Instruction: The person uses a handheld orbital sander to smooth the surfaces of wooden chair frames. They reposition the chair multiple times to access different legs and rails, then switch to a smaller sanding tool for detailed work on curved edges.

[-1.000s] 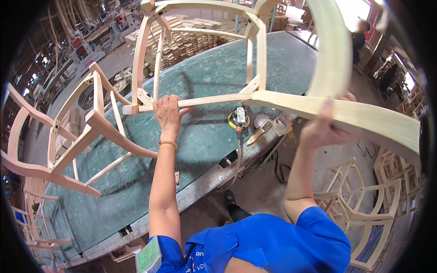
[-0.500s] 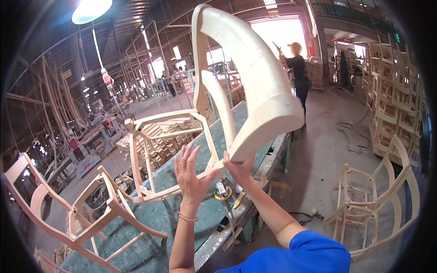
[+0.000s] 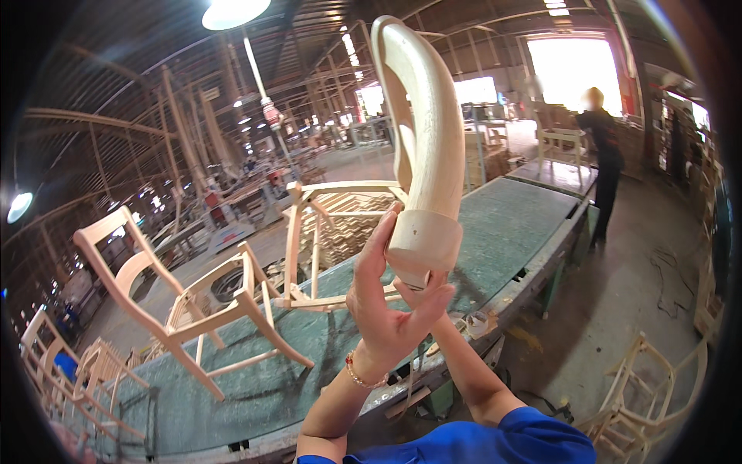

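A pale wooden chair frame (image 3: 440,147) rises close in front of me, its curved back end-on and its seat frame and legs lower to the left, over the green-topped bench. My left hand (image 3: 384,313) cups the near end of the chair's back, fingers along its left side and thumb underneath. Just behind it, my right hand (image 3: 439,319) is closed at the underside of the same end, partly hidden by the left hand. To the left, a second wooden chair frame (image 3: 182,313) stands tilted on the bench (image 3: 495,224).
More chair frames (image 3: 77,379) stand at the far left. Another chair frame (image 3: 645,394) is on the floor at the lower right. A person in dark clothes (image 3: 603,155) stands by the bench's far end, near a chair frame (image 3: 560,143). A lamp (image 3: 234,11) hangs overhead.
The chair's back has turned, its broad curved face now seen more edge-on. My left hand has moved from open air onto it, beside my right hand. The view has swung left.
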The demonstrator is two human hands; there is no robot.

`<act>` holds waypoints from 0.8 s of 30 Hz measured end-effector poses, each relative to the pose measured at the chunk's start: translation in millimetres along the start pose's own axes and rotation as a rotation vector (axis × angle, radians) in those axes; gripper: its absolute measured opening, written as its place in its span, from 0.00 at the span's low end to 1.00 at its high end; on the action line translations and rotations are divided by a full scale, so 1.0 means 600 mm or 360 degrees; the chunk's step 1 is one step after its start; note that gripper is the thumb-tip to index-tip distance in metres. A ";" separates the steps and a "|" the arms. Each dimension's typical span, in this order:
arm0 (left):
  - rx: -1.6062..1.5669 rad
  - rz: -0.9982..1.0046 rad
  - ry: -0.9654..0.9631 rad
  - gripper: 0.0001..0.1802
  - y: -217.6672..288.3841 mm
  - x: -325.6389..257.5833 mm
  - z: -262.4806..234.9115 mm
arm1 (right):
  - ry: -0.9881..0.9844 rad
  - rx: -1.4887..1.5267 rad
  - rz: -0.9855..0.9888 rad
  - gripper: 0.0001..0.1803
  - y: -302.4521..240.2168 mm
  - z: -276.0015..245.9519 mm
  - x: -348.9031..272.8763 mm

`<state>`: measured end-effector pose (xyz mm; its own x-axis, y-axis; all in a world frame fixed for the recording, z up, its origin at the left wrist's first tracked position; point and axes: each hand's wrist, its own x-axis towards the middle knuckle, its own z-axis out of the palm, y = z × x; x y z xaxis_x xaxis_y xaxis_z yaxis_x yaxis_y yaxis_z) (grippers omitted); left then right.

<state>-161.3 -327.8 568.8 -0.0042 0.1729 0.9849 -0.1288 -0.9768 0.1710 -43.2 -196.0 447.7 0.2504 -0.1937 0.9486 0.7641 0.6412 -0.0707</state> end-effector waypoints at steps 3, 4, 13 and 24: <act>-0.0251 -0.0209 -0.0059 0.40 0.038 0.010 -0.005 | -0.0011 0.0058 0.0007 0.36 -0.002 -0.003 -0.002; -0.0331 -0.0370 -0.0054 0.38 0.050 0.018 -0.008 | 0.0011 0.0072 0.0025 0.35 -0.004 -0.003 -0.004; -0.0653 -0.0981 0.0189 0.19 0.128 0.008 0.006 | 0.0002 0.0069 -0.0211 0.27 -0.013 -0.039 -0.022; -0.0398 -0.0696 -0.0187 0.22 0.069 -0.110 0.139 | -0.0170 0.0156 -0.0102 0.27 0.041 -0.165 -0.050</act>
<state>-83.6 -389.8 513.2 0.2129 0.5292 0.8214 -0.3266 -0.7537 0.5702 26.8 -248.1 386.9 0.1341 -0.1598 0.9780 0.7134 0.7006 0.0167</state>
